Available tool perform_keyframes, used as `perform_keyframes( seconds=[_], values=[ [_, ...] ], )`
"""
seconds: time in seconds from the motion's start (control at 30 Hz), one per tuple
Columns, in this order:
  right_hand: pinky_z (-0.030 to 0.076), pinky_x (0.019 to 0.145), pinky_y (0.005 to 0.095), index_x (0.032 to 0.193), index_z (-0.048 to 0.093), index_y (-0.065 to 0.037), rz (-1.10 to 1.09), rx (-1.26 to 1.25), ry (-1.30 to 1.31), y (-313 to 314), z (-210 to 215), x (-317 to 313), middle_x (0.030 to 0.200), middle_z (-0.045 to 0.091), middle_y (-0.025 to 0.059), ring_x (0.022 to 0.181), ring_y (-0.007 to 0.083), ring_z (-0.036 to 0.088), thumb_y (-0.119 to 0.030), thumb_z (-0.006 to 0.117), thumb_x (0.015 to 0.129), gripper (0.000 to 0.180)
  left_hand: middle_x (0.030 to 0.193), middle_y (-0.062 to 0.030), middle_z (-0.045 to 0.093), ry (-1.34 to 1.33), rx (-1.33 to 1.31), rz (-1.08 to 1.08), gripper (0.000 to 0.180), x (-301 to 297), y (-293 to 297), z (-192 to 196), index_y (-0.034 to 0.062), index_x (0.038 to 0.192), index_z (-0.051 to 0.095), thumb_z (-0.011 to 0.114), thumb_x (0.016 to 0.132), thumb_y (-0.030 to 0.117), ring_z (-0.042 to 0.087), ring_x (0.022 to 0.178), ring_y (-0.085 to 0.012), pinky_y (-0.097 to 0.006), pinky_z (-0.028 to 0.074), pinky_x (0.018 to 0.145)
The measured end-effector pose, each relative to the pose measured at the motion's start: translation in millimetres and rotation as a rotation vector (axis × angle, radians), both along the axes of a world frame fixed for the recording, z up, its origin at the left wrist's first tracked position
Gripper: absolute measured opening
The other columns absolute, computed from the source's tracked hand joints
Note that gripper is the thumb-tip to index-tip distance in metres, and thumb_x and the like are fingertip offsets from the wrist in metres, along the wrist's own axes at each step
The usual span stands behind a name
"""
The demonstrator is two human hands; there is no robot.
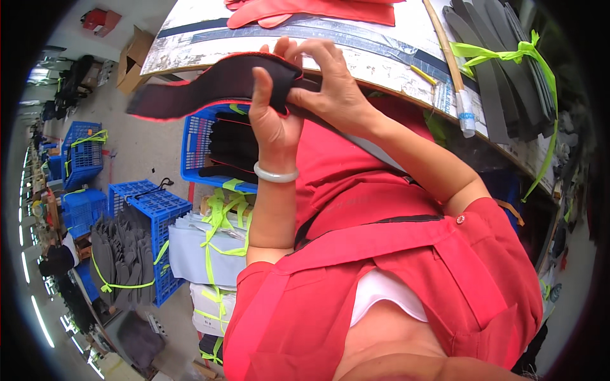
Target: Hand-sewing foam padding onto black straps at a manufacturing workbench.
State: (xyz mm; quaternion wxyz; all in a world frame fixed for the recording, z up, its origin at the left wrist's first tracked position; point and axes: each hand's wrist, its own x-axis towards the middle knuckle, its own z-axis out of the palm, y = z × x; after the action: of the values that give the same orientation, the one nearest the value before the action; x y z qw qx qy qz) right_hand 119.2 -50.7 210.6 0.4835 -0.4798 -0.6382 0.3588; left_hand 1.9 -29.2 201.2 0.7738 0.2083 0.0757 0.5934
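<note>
In front of me, above the crate, is a long black fabric piece point(210, 79) with red edging, its loose end reaching out to the left. My left hand point(274, 120) is closed around its near end, thumb upright in front and fingers partly hidden behind the cloth. At that same end, my right hand point(333, 89) pinches the edge between thumb and bent fingers. A dark grey strip point(375, 151) runs from beneath my right hand across the red apron; whether it joins the black piece I cannot tell.
A worktable point(197, 54) carries red fabric pieces point(311, 11), a wooden stick point(448, 47), a yellow pen point(423, 75) and tied grey strips point(502, 70). Below left stand a blue crate point(196, 149) of black pieces, a tied pale-blue bundle point(203, 247) and another blue crate point(168, 222).
</note>
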Motion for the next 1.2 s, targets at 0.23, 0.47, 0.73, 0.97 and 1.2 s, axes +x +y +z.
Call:
perform_keyframes(
  seconds=[0.23, 0.47, 0.73, 0.97, 1.2],
  values=[
    [0.042, 0.095, 0.0387, 0.135, 0.046, -0.017, -0.393, 0.264, -0.27, 44.7, -83.5, 2.9, 0.13, 0.045, 0.0136, 0.108, 0.0236, 0.052, -0.007, 0.071, 0.072, 0.068, 0.124, -0.0131, 0.053, -0.099, -0.307, -0.251, 0.042, 20.7, 16.5, -89.3, 0.002, 0.126, 0.047, 0.054, 0.097, 0.031, 0.047, 0.122, -0.0264, -0.044, 0.034, 0.109],
    [0.034, 0.1, 0.047, 0.135, 0.047, -0.021, -0.372, 0.125, -0.554, 43.2, -127.1, 4.9, 0.136, 0.043, 0.0153, 0.121, 0.0375, 0.042, -0.012, 0.067, 0.068, 0.071, 0.094, -0.0061, 0.057, -0.319, -0.443, -0.347, 0.035, 27.6, 26.6, -151.4, 0.0022, 0.108, 0.056, 0.06, 0.094, 0.034, 0.056, 0.096, -0.0194, -0.035, 0.046, 0.095],
    [0.03, 0.104, 0.0463, 0.143, 0.04, -0.02, 0.05, 0.144, -0.983, -36.4, -113.4, 28.2, 0.144, 0.039, 0.0056, 0.129, 0.0296, 0.038, -0.028, 0.071, 0.075, 0.075, 0.093, -0.0135, 0.062, -0.113, -0.546, -0.211, 0.028, 16.3, 33.4, -165.0, -0.0008, 0.105, 0.058, 0.057, 0.094, 0.024, 0.062, 0.098, -0.0331, -0.049, 0.048, 0.097],
    [0.052, 0.081, 0.046, 0.136, 0.044, -0.015, 0.219, -0.269, -0.847, -29.8, -108.7, 22.2, 0.14, 0.045, 0.0096, 0.098, 0.037, 0.06, -0.006, 0.059, 0.073, 0.065, 0.087, -0.0113, 0.062, -0.122, -0.555, -0.21, 0.028, 13.2, 36.6, -186.3, 0.0023, 0.098, 0.054, 0.062, 0.092, 0.029, 0.064, 0.087, -0.0279, -0.046, 0.052, 0.091],
    [0.052, 0.078, 0.0489, 0.118, 0.05, -0.007, 0.236, -0.273, -0.776, -12.7, -126.6, 25.5, 0.116, 0.057, 0.0144, 0.095, 0.0386, 0.062, -0.008, 0.057, 0.072, 0.046, 0.088, -0.0121, 0.063, -0.052, -0.601, -0.197, 0.038, 22.8, 28.7, -160.2, -0.0017, 0.101, 0.056, 0.063, 0.091, 0.034, 0.063, 0.095, -0.0313, -0.046, 0.048, 0.095]
  ],
)
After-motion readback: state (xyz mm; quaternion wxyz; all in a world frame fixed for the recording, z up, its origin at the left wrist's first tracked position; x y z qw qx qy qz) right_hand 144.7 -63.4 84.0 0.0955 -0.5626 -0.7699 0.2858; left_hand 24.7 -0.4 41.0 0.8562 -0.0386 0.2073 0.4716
